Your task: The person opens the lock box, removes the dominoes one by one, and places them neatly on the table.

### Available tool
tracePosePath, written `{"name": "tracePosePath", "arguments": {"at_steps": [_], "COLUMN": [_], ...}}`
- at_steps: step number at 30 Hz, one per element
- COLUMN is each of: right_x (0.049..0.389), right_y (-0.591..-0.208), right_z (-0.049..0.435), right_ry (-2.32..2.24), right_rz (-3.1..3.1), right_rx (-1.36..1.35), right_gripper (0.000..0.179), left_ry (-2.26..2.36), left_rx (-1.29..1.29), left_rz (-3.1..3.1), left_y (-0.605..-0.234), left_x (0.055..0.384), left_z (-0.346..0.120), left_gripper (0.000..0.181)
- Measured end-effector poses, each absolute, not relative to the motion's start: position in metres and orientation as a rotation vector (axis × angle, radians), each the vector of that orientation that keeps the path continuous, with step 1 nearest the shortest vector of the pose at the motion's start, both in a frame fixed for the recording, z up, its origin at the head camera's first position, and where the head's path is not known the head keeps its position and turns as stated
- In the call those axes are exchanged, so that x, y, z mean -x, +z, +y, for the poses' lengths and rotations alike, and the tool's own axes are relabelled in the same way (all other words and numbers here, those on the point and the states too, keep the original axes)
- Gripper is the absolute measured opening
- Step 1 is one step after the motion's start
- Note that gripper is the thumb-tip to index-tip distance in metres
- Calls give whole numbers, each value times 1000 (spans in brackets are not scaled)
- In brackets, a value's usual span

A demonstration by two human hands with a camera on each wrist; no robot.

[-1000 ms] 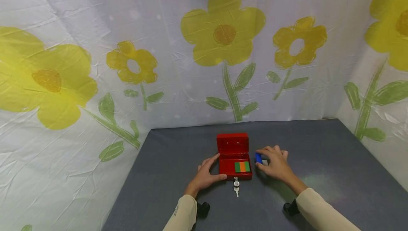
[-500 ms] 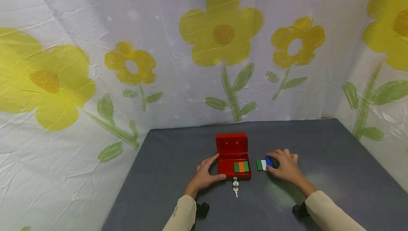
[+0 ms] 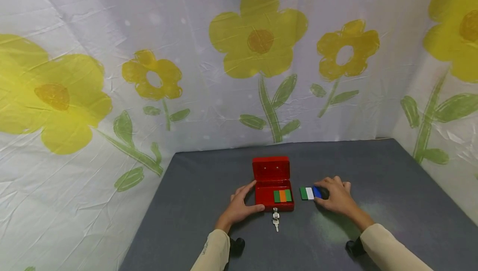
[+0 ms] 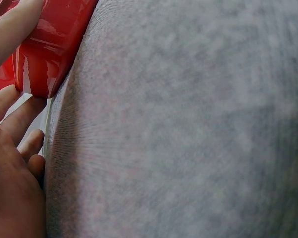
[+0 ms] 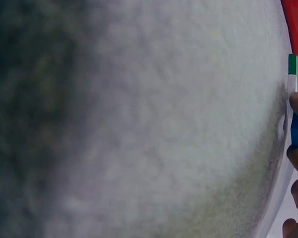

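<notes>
My right hand (image 3: 336, 196) pinches a flat blue block (image 3: 317, 192) between thumb and fingers. Left of it, on the table, lie a white block (image 3: 310, 193) and a green block (image 3: 303, 194) side by side. A dark patch beside the blue block is partly covered by my fingers; I cannot tell what it is. In the right wrist view, the blue block (image 5: 296, 131) shows between the fingertips. A red cash box (image 3: 263, 196) stands with its lid up. My left hand (image 3: 240, 206) rests against its left side, fingers and thumb spread between its corners.
Inside the cash box, at the right, lie green and orange blocks (image 3: 282, 196) in a row. Keys (image 3: 276, 221) hang from the box's front lock. A grey cloth covers the table (image 3: 209, 175), and a flower-printed sheet (image 3: 209, 109) hangs behind it.
My right hand has moved right with the blue block, uncovering the white and green blocks. In the last half second it shifts only slightly. The left hand stays at the cash box.
</notes>
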State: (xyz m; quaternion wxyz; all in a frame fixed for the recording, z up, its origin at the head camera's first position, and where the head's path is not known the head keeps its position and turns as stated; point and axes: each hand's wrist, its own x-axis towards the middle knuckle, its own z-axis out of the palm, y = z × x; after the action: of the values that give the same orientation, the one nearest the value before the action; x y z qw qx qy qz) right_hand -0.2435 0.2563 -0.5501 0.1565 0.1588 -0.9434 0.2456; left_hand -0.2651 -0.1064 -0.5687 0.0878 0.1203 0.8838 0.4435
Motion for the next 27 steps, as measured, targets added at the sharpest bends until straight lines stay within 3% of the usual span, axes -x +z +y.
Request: {"name": "tracePosePath", "arguments": {"at_steps": [27], "right_x": [248], "right_y": [-541], "right_z": [256], "right_ry": [734], "right_rz": [-2805], "right_rx": [-498], "right_gripper": [46], "left_ry": [1322], "left_rx": [-318], "left_rz": [2605], "left_y": [-568], "left_x": [265], "left_z": [-107], "left_gripper": [90]}}
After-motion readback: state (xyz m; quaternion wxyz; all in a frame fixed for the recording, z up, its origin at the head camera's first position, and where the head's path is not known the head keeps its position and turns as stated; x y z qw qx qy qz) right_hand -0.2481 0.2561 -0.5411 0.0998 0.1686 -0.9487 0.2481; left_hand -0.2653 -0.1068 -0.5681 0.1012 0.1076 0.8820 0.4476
